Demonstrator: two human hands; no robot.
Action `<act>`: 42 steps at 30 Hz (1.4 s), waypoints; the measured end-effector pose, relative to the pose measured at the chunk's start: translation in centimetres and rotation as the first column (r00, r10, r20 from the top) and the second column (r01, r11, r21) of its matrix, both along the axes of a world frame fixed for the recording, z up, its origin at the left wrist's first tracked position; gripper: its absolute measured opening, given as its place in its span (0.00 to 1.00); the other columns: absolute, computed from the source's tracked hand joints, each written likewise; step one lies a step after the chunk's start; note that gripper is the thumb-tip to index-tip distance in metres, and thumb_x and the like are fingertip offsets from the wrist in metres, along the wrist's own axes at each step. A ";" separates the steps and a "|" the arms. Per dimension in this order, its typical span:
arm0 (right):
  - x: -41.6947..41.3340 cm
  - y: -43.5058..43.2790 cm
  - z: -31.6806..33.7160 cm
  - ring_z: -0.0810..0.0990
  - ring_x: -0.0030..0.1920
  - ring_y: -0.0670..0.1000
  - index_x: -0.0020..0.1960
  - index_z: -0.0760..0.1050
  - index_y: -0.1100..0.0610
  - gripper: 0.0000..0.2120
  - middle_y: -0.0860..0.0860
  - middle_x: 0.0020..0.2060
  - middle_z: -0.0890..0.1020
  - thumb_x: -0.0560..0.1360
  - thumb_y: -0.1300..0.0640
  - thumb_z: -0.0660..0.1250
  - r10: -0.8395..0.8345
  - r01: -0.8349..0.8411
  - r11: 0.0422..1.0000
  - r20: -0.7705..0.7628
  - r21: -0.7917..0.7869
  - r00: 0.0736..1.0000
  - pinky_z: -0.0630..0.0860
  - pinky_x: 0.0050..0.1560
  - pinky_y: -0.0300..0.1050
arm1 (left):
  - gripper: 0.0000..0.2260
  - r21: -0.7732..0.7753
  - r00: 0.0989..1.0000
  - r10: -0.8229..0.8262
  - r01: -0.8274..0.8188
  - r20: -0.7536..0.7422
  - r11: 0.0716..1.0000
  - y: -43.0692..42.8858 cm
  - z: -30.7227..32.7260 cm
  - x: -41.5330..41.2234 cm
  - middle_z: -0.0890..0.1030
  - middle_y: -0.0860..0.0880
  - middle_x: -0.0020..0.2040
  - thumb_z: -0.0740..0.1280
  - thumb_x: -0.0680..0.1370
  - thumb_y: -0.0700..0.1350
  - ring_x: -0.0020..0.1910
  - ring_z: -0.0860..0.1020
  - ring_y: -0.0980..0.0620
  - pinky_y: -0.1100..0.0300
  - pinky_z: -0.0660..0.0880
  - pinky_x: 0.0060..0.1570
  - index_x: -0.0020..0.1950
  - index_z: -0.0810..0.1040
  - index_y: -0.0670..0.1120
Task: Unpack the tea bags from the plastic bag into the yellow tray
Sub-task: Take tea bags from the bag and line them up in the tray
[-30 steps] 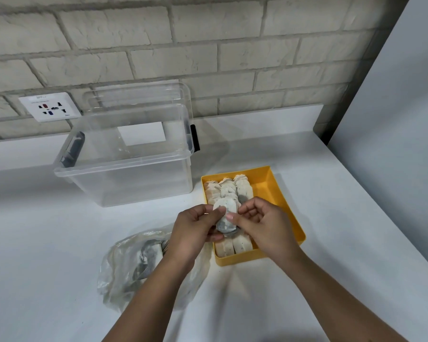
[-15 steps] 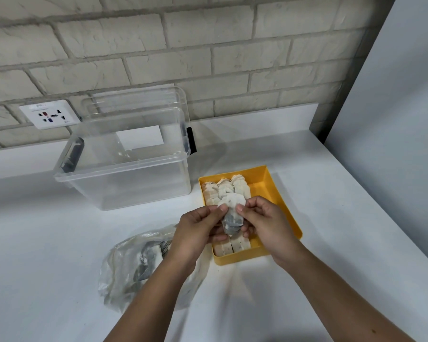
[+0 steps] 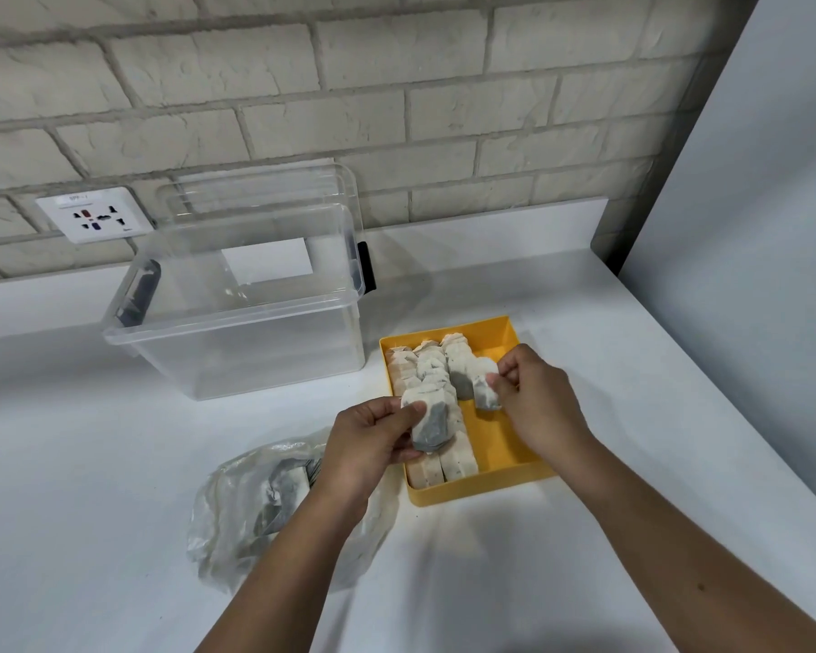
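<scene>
step: setting tea bags down | left hand [image 3: 373, 445] pinches a tea bag [image 3: 432, 419] over the filled rows [image 3: 458, 459] | right hand [image 3: 538, 402] pinches a second tea bag [image 3: 484, 393] above the yellow tray [image 3: 495, 485], bare right side | plastic bag [image 3: 236, 511] just left of the tray, apparently holding more | advice: stand each bag upright against the last row, never stacked

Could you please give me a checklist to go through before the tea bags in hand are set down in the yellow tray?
1. Left hand grips the left tea bag: ok.
2. Right hand pinches the right tea bag: ok.
3. Both appear held over the yellow tray: ok.
4. Bare floor on the tray's right side for them: ok.
5. Plastic bag emptied: not ok, packed tea bags show inside.
6. How many remain inside: cannot tell.
</scene>
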State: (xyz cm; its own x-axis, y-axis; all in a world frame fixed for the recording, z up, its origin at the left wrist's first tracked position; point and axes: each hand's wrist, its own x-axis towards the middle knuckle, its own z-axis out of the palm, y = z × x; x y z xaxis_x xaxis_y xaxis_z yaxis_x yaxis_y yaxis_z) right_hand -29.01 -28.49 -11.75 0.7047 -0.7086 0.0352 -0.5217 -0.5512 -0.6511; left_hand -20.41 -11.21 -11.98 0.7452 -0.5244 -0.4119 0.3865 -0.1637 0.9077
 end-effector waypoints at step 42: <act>-1.5 0.7 -0.2 0.80 0.29 0.47 0.47 0.73 0.54 0.04 0.52 0.36 0.82 0.79 0.55 0.64 -0.095 0.030 0.959 0.222 0.280 0.970 0.72 0.29 0.29 | 0.07 -0.022 0.996 0.073 -0.072 0.057 0.997 -0.1 0.1 -0.8 0.87 0.39 0.43 0.73 0.76 0.45 0.38 0.84 0.48 0.61 0.82 0.36 0.47 0.86 0.41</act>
